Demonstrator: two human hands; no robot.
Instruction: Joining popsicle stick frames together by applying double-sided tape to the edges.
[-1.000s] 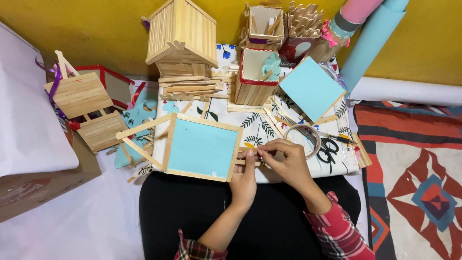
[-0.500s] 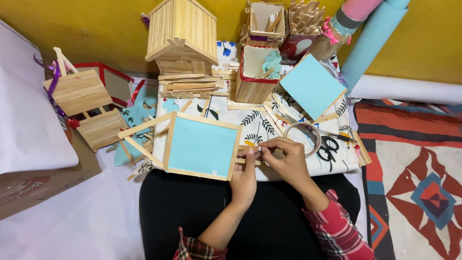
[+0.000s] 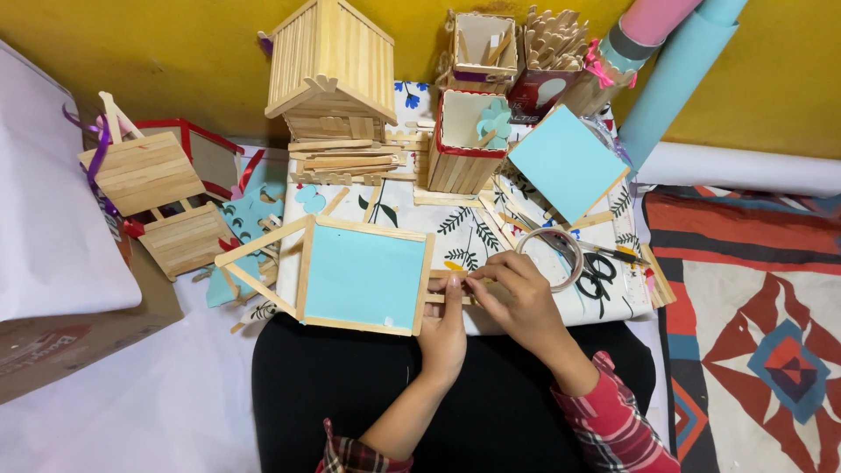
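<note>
A stick house stands at the back of the patterned cloth, well apart from the hands. Nearer, over the lap, lies the blue panel with stick frame, its right edge touching both hands. The right hand is curled, fingertips pinched on a thin stick at this edge. The left hand holds the same stick from below, fingers closed. A tape ring lies just beside the right hand.
</note>
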